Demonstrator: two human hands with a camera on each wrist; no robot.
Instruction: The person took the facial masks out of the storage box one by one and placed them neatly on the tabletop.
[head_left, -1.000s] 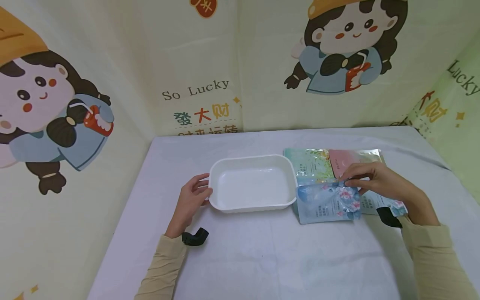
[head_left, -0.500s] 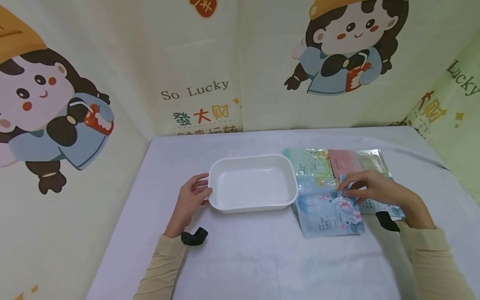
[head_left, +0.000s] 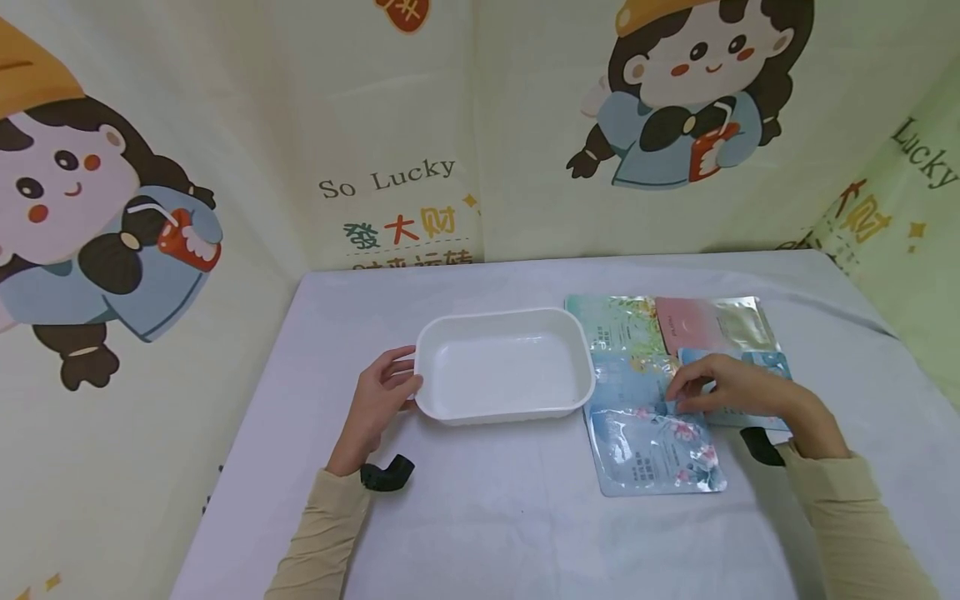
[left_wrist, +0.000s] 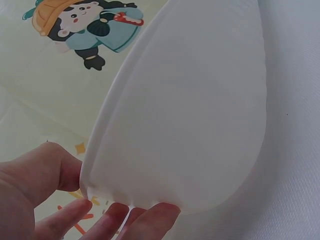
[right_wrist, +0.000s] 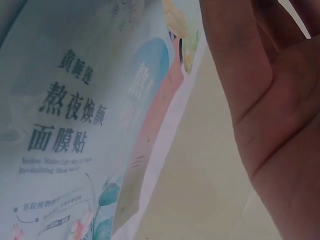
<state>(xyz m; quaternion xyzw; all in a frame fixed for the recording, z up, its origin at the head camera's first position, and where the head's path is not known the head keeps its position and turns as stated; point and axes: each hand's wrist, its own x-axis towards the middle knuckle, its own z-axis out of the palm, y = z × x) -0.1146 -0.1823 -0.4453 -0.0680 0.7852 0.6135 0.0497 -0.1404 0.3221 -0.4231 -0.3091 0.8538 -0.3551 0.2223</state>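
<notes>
My left hand [head_left: 378,400] holds the left end of a white rectangular tray [head_left: 504,367]. In the left wrist view, the thumb [left_wrist: 47,170] lies at the rim and the fingertips touch the tray's outer wall [left_wrist: 190,110]. With thumb and fingers, my right hand [head_left: 738,390] pinches the top edge of a blue face mask packet [head_left: 652,454] printed with pink flowers, the nearest of the group. Another pale blue mask packet [right_wrist: 75,130] with Chinese lettering shows large in the right wrist view; in the head view it lies partly under the right hand.
Behind the pinched packet lie a green packet [head_left: 618,323], a pink and silver one [head_left: 705,323] and a blue one [head_left: 633,382], right of the tray. A white cloth covers the table [head_left: 480,525]. A printed curtain [head_left: 525,167] hangs at the back and sides.
The flowered blue packet has come toward me and lies flatter, uncovering more of the packets behind it. My right hand has moved nearer and left with it. The left hand stays at the tray.
</notes>
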